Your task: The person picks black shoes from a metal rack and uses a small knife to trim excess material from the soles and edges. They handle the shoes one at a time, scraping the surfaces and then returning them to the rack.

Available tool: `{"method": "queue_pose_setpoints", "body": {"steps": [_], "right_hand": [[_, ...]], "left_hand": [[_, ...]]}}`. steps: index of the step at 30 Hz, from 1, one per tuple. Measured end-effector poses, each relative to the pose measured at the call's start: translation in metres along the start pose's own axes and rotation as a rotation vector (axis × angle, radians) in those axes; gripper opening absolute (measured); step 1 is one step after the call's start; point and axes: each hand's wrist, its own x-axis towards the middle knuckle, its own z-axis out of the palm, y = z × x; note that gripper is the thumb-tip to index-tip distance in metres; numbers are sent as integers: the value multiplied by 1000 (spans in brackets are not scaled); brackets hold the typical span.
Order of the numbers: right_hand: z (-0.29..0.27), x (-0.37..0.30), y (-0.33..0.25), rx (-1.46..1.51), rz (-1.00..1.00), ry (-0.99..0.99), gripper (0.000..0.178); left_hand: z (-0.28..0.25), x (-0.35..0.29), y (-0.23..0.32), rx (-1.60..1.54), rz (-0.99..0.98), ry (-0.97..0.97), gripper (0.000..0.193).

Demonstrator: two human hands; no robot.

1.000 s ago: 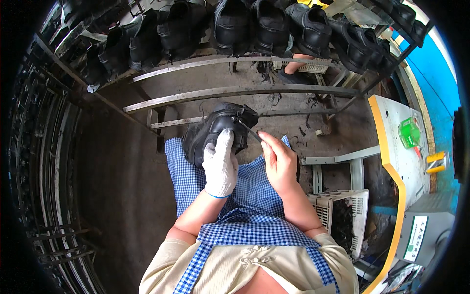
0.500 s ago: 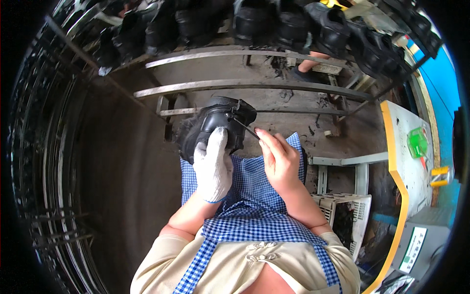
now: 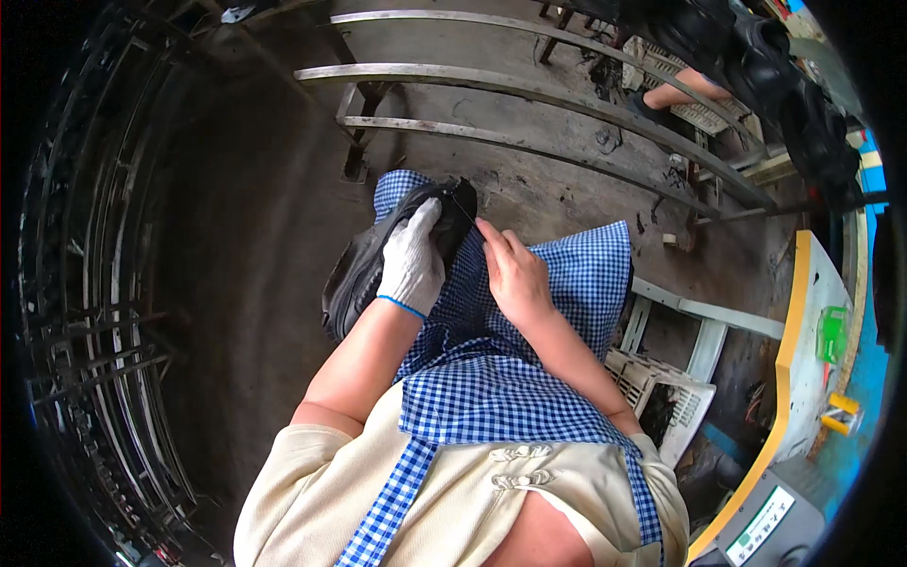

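Note:
A black shoe lies tilted over my lap, one end pointing up and away, the other toward the lower left. My left hand, in a white knit glove with a blue cuff edge, is closed around it, thumb along the upper side. My right hand is bare, its fingers pinched on a thin dark rod-like tool. The tool's far tip meets the shoe's upper end; its exact shape is too fine to make out. Below the shoe spreads my blue checked apron.
Metal rack rails cross ahead, with more black shoes at the upper right. A person's leg shows beyond them. At right stand a white crate, a yellow-edged table and a green container. Metal racks line the left.
The view has swung down and to the left, so the rack shoes slid toward the upper right. The shoe is turned further over and sits nearer my lap. Both hands keep their holds.

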Motion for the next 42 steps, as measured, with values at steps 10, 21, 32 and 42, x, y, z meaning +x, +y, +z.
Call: {"method": "queue_pose_setpoints", "body": {"steps": [10, 21, 32, 42], "right_hand": [[-3, 10, 7, -189, -30, -63, 44], [-34, 34, 10, -293, -156, -123, 33], [-17, 29, 3, -280, -9, -131, 30], [-11, 34, -10, -231, 55, -151, 28]], "left_hand": [[-14, 23, -14, -32, -40, 5, 17], [6, -6, 5, 152, -117, 122, 20], [3, -3, -3, 198, -127, 134, 16], [-4, 1, -6, 215, -102, 145, 18]]}}
